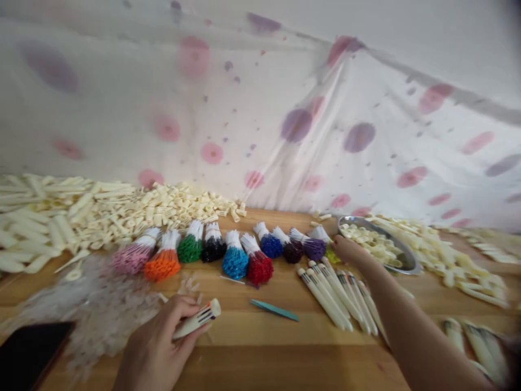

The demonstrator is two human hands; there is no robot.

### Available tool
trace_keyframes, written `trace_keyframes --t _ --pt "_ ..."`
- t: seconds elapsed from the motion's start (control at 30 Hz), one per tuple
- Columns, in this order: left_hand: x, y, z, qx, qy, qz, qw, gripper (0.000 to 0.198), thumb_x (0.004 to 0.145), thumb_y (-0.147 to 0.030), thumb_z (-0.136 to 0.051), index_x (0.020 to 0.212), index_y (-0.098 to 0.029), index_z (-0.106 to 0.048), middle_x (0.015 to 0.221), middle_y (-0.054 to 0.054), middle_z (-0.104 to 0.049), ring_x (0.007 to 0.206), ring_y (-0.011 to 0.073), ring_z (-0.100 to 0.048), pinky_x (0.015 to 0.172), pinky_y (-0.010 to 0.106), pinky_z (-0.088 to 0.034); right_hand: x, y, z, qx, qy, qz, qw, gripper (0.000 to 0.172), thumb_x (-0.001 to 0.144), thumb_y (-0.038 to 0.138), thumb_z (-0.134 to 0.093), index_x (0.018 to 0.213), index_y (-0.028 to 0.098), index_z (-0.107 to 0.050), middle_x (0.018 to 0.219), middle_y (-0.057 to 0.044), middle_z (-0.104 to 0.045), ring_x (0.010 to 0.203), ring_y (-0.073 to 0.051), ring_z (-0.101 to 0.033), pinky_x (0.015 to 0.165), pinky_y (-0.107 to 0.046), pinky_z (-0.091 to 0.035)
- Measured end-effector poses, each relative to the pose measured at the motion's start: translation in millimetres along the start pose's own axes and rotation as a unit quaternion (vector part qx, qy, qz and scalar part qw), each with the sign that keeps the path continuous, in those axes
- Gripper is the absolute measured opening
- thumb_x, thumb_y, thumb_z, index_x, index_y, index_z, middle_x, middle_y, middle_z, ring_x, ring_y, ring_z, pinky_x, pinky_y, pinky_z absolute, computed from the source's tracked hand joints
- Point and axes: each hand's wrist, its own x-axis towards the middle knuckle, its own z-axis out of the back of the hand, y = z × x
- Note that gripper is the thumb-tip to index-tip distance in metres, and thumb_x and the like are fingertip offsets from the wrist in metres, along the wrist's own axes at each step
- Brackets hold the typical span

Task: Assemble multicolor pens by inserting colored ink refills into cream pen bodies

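Observation:
My left hand (158, 336) is closed around a cream multicolor pen (199, 319), with dark and colored sliders showing near its round end. My right hand (345, 251) reaches far forward to the yellow-green refill bundle (331, 252), its fingertips closed against it; what they pinch is too small to make out. Beside that bundle lie purple refills (313, 247) and dark maroon ones (292, 250). Further left along the row are red refills (259, 266), light blue ones (235, 260), orange ones (161, 263) and several other colors, all with white ends.
Teal tweezers (274, 309) lie mid-table. Cream pens (325, 296) sit under my right forearm, with more at lower right. A metal bowl (415, 266) holds cream parts. Cream parts (101, 212) heap at left, clear plastic pieces (109, 304) below them. A dark phone-like slab (32, 353) lies lower left.

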Motion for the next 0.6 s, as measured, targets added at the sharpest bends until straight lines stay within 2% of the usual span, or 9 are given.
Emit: trace_keyframes --t 0.1,0.23,0.47,0.53,0.6 --pt "0 -5 2.3 -0.001 -0.002 -0.016 1.0 0.008 0.077 -0.024 -0.06 0.078 -0.028 -0.054 0.078 -0.006 -0.073 0.066 0.0131 -0.072 0.056 0.017 -0.055 5 -8 0 -0.008 0.051 0.019 0.998 0.028 0.09 0.031 -0.053 0.114 0.016 -0.054 0.113 -0.007 -0.057 0.093 -0.019 -0.06 0.077 -0.039 -0.051" --pt "-2 -3 1.1 -0.011 0.014 -0.009 1.0 0.011 0.077 -0.022 -0.061 0.082 -0.028 -0.053 0.083 -0.005 -0.073 0.069 0.0135 -0.072 0.058 0.017 -0.056 -4 -17 2 -0.024 0.066 0.047 0.996 0.025 0.091 0.031 -0.051 0.113 0.018 -0.055 0.113 -0.007 -0.057 0.091 -0.018 -0.06 0.077 -0.037 -0.051" --pt "0 -2 4.1 0.006 -0.004 -0.024 1.0 0.002 0.079 -0.029 -0.058 0.08 -0.029 -0.056 0.08 -0.005 -0.075 0.067 0.0143 -0.073 0.055 0.016 -0.055 -26 -15 9 -0.09 -0.001 0.074 0.993 0.026 0.091 0.031 -0.052 0.113 0.017 -0.055 0.112 -0.007 -0.058 0.092 -0.019 -0.06 0.078 -0.038 -0.051" --pt "0 0 2.1 0.007 -0.007 -0.027 1.0 0.009 0.08 -0.039 -0.056 0.078 -0.03 -0.057 0.077 -0.006 -0.075 0.062 0.0145 -0.073 0.053 0.016 -0.054 -30 -12 10 -0.108 -0.034 0.066 0.991 0.027 0.091 0.031 -0.053 0.114 0.017 -0.054 0.113 -0.007 -0.057 0.093 -0.019 -0.059 0.079 -0.039 -0.05" --pt "-1 2 -2.3 0.003 -0.029 0.007 1.0 0.021 0.078 -0.051 -0.055 0.074 -0.031 -0.059 0.071 -0.007 -0.074 0.056 0.0148 -0.071 0.052 0.017 -0.054 -33 -10 11 -0.123 -0.061 0.056 0.989 0.029 0.09 0.031 -0.053 0.115 0.016 -0.053 0.113 -0.007 -0.057 0.094 -0.02 -0.059 0.078 -0.04 -0.051"
